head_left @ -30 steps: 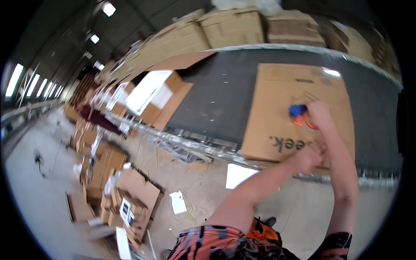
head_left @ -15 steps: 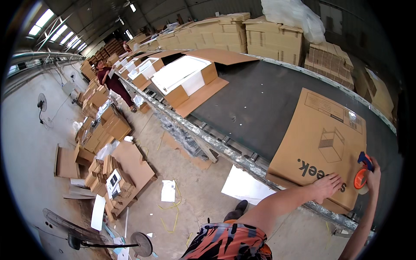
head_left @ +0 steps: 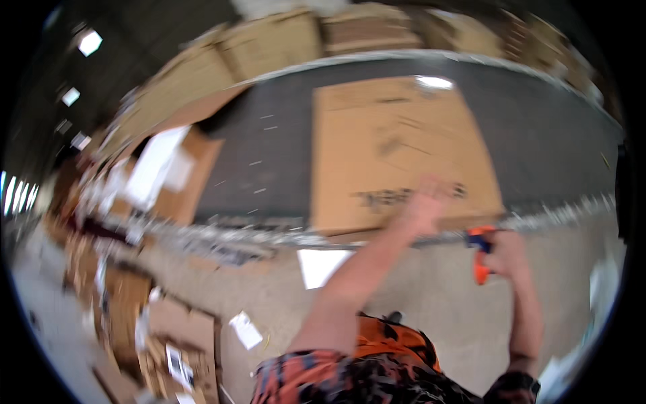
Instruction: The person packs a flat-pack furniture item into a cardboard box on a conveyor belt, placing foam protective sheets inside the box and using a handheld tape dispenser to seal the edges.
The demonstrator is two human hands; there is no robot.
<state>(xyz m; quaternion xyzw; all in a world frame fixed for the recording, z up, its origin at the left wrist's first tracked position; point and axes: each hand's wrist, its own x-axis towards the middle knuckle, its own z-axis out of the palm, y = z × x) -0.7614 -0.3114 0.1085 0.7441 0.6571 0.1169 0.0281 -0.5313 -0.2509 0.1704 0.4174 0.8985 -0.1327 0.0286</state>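
Observation:
A closed brown cardboard carton (head_left: 397, 158) with dark print lies flat on the black conveyor belt in front of me. My left hand (head_left: 431, 198) rests on its near part, with the fingers stretched out over the printed letters, somewhat blurred. To the right, my right hand (head_left: 509, 254) is wrapped round an orange and blue tape dispenser (head_left: 480, 271). The dispenser is held just off the carton's near right corner, over the conveyor's near edge. Motion blur hides whether any tape runs from it to the carton.
The conveyor belt (head_left: 552, 148) runs left to right. An open carton with white panels (head_left: 155, 168) stands on it at the left. Stacked cartons (head_left: 269, 44) line the far side. Cardboard pieces (head_left: 178, 323) and a white sheet (head_left: 245, 330) lie on the floor.
The view has swung to the right. My right hand has brought the tape dispenser from the carton's right end to its near right corner. My left hand stays on the carton.

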